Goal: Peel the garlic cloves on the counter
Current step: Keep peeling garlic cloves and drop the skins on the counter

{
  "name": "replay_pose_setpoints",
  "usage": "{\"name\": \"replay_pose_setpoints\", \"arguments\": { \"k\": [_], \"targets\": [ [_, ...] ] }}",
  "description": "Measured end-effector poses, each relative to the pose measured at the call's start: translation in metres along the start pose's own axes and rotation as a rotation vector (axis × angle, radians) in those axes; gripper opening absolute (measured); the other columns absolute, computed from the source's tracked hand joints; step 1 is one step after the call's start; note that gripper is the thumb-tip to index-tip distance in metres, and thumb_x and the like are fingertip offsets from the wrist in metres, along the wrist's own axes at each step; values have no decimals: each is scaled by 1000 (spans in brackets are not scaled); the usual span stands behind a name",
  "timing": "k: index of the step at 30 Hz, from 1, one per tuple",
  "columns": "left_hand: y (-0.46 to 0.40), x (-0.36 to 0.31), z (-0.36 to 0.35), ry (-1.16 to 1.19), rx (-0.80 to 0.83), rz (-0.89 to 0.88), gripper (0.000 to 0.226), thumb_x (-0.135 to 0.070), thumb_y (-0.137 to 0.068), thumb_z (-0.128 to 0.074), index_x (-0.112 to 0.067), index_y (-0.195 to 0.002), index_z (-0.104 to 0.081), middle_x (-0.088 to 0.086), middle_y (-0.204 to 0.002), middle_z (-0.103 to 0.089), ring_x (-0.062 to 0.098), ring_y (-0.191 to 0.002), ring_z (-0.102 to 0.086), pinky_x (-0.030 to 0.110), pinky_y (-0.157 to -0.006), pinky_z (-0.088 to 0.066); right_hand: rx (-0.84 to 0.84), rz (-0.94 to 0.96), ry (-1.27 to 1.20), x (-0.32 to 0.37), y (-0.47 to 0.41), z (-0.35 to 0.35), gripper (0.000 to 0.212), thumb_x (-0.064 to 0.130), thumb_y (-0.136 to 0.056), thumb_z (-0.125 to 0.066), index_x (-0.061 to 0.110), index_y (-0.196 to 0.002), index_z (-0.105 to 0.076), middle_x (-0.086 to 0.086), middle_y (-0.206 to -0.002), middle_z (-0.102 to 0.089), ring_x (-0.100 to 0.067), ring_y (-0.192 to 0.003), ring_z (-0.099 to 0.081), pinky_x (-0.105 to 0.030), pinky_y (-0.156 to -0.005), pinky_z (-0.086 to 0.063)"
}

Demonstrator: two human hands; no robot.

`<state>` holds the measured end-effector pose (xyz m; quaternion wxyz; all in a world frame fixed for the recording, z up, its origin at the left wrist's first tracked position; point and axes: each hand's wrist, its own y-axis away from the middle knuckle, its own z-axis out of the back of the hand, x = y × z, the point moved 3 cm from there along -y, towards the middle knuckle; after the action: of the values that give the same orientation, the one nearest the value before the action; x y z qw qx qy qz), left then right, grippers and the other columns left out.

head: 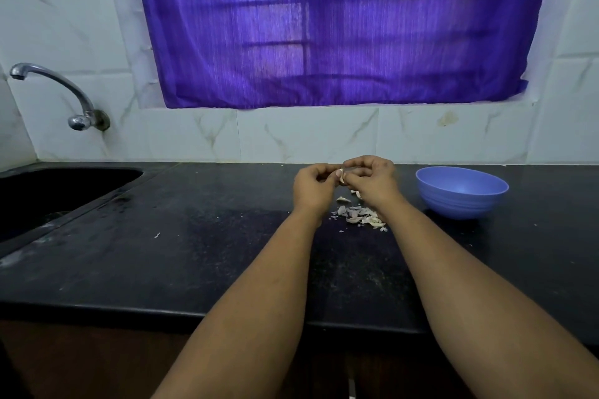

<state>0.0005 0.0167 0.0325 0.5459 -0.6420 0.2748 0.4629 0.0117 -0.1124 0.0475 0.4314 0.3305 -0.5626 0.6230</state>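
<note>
Left hand: the left hand [312, 183] is raised above the far middle of the counter [194, 253], fingers curled in, its fingertips pinching the left side of a garlic clove [341, 175].
Right hand: the right hand [372, 180] meets it from the right, fingers bent over the top and thumb underneath, pinching the same clove; the two hands touch at the fingertips.
Garlic clove: a small pale piece, only partly visible between the fingertips of both hands, held in the air over the counter; whether its skin is on or off cannot be told.
Peels: a loose heap of pale, papery garlic skins [359, 215] lies on the counter just below the hands, between the two forearms, with a few pieces [343, 200] slightly farther back.
Bowl: a blue bowl [462, 191] stands upright on the counter to the right of the hands, near but apart from them; its contents are not visible.
Counter: dark, speckled stone, with a tiny white scrap [157, 235] to the left.
Sink: a dark basin [58, 191] is set into the counter at far left, under a chrome tap [64, 97] on the tiled wall.
Window: a purple curtain [340, 26] covers the window behind the counter.
</note>
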Motion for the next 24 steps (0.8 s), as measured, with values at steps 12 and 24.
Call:
{"name": "replay_pose_setpoints", "arguments": {
  "k": [12, 24],
  "targets": [
    [1, -1, 0, 277, 0, 57, 9, -3, -91, -63, -11, -94, -67, 4, -86, -67, 14, -85, -63, 25, -83, -53, -13, 41, 61, 1, 0, 0, 37, 15, -78, -76, 18, -112, -63, 1, -70, -74, -6, -61, -63, -27, -61, -48],
    [2, -3, -1, 150, 32, -3, 10, -6, -92, -62, -4, -101, -67, -1, -85, -67, -1, -75, -64, 10, -69, -51, -68, 119, 151, -2, -3, 1, 53, 15, -76, -76, 22, -124, -54, 1, -65, -70, -16, -71, -68, -40, -76, -58]
  ]
}}
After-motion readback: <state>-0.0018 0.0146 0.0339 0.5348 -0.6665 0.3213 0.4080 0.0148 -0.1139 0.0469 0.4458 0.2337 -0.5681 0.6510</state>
